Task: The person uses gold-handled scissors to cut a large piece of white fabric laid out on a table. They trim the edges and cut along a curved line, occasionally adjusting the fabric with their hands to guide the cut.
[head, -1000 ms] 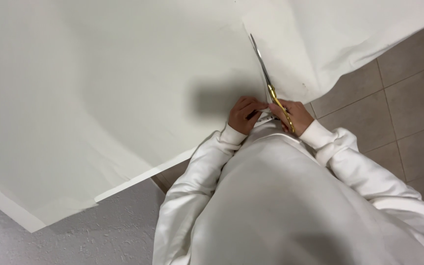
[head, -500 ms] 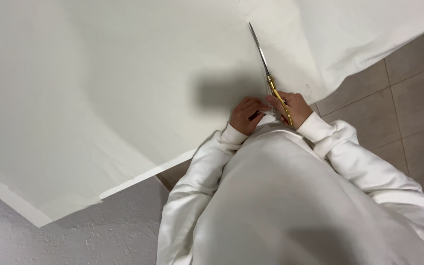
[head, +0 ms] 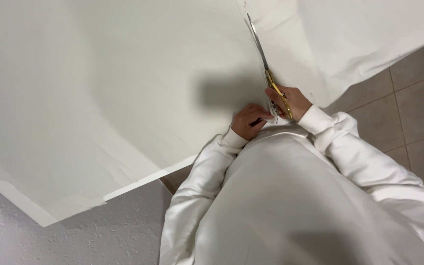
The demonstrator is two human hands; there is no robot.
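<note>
A large white sheet of fabric (head: 99,88) covers a table and fills most of the view. My right hand (head: 293,101) grips the yellow handles of a long pair of scissors (head: 263,61), whose silver blades point away from me along a cut line in the sheet. My left hand (head: 250,121) pinches the near edge of the fabric just left of the scissors, close to my chest. Both arms wear white sleeves.
The part of the fabric right of the cut (head: 364,39) hangs over the table's edge. Beige floor tiles (head: 408,108) show at the right. A white table edge (head: 148,179) and a grey textured wall (head: 74,240) lie at the lower left.
The scissors have slid further into the fabric, away from me, and both hands have shifted slightly forward with them.
</note>
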